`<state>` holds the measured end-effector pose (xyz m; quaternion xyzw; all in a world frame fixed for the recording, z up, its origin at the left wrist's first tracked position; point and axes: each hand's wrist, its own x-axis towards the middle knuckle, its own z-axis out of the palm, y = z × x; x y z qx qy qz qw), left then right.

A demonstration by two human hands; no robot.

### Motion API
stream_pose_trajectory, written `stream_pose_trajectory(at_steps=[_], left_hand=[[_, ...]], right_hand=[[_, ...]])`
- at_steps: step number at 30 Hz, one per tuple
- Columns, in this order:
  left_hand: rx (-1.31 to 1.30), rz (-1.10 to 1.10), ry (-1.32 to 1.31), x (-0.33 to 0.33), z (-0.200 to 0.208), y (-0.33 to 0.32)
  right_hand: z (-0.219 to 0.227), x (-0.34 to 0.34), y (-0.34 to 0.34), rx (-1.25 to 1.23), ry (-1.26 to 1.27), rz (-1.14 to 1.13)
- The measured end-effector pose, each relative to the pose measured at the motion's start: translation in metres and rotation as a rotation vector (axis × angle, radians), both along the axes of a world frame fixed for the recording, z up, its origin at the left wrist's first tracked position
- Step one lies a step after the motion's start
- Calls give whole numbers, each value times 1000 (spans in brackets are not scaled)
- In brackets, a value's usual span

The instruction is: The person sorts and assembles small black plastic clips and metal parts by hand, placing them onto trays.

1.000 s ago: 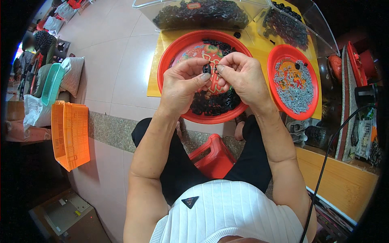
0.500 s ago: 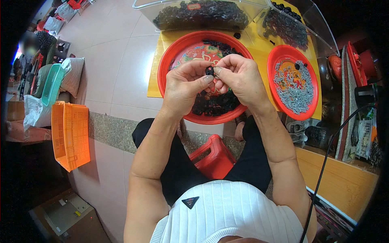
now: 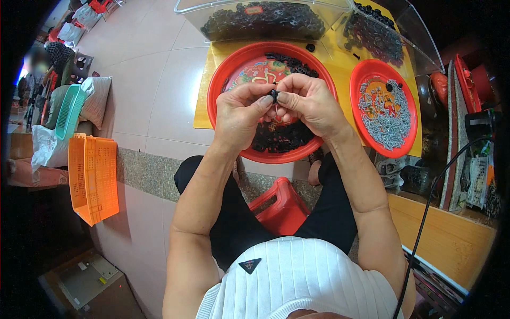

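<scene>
Above a round red tray (image 3: 214, 114), both hands meet at the fingertips around a small black plastic part (image 3: 274, 94). My left hand (image 3: 240, 112) pinches the part from the left with thumb and forefinger. From the other side, my right hand (image 3: 311, 103) presses thumb and fingers against it; whether a screw is also in these fingers is hidden. Loose black plastic parts (image 3: 281, 139) lie along the near and far sides of the tray. To the right, a second red tray (image 3: 357, 114) holds many silver screws (image 3: 390, 125) with one black part among them.
Clear plastic bins (image 3: 265, 21) of black parts stand at the back on a yellow board (image 3: 340, 64). A red stool (image 3: 281, 210) sits between my legs. An orange crate (image 3: 94, 181) and a green basket (image 3: 69, 111) are at left. A black cable (image 3: 430, 207) runs down the right.
The black part has been turned between my fingertips, and less of it shows. My right hand has shifted slightly left, closer to the left fingertips.
</scene>
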<state>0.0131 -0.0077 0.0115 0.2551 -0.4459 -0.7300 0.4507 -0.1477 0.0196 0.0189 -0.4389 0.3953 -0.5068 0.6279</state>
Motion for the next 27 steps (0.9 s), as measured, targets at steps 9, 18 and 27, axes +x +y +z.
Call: stream_pose_trajectory(at_steps=[9,18,27], left_hand=[[-28,66,0,-7,4,7],[-56,-15,-27,-6,2,3],[-59,26,-127,-2,5,3]], right_hand=[[2,-1,-2,6,23,41],[-3,-10,-5,38,-82,86],[7,-5,-1,31,104,7]])
